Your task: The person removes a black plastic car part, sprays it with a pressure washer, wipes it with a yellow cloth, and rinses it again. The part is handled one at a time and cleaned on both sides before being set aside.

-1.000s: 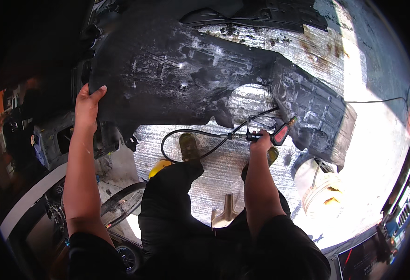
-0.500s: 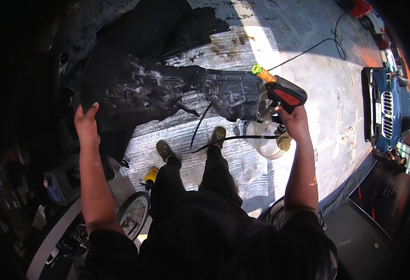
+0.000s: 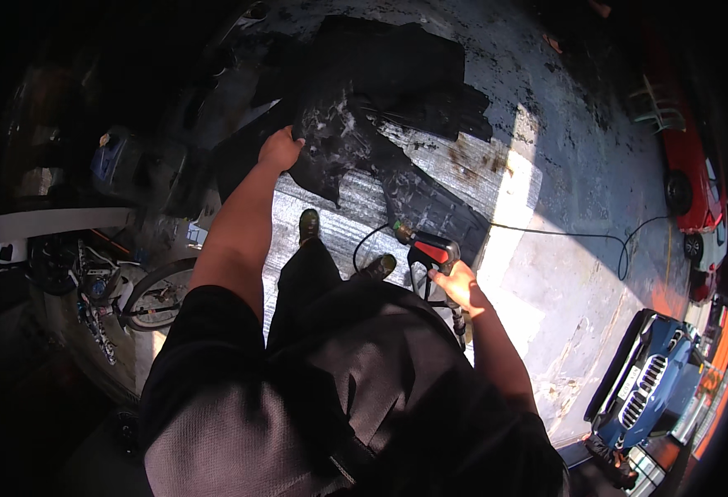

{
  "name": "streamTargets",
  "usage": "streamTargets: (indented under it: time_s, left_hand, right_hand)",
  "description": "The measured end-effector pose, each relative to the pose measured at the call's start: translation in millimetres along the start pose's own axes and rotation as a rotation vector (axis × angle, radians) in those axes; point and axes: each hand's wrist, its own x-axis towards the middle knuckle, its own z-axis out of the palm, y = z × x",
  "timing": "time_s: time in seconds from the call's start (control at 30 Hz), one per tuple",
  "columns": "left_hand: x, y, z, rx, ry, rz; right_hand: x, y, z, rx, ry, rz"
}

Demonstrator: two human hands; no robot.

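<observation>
Left hand [image 3: 281,150] grips black panel [image 3: 343,142] at edge; trigger gun [image 3: 435,248] in right hand [image 3: 461,287]

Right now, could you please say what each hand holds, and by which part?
Left hand: the panel, by its edge. Right hand: the gun, by its handle.

The black panel [image 3: 329,155] looks matt, probably plastic.

Bright sunlight [image 3: 515,186] falls across the grey floor [image 3: 575,195].
</observation>
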Motion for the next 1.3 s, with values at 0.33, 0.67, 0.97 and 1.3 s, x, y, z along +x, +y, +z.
streamTargets:
  time_s: [0.33,0.67,0.97,1.3]
  left_hand:
    - [-41.9,-203.2,30.0,0.09,-0.107,-0.204]
    - [-38.6,-308.4,5.4,0.076,-0.223,-0.172]
    - [7.8,-353.5,40.3,-0.035,-0.227,-0.099]
    - [13.7,-351.0,26.8,-0.051,-0.277,-0.015]
  right_hand:
    - [38.7,-14.0,106.9,0.552,-0.33,0.318]
    - [53.8,-135.5,95.5,-0.163,-0.123,0.109]
    - [61.6,-244.2,69.1,-0.191,-0.067,0.064]
    - [71.2,-271.3,84.0,-0.214,-0.049,0.132]
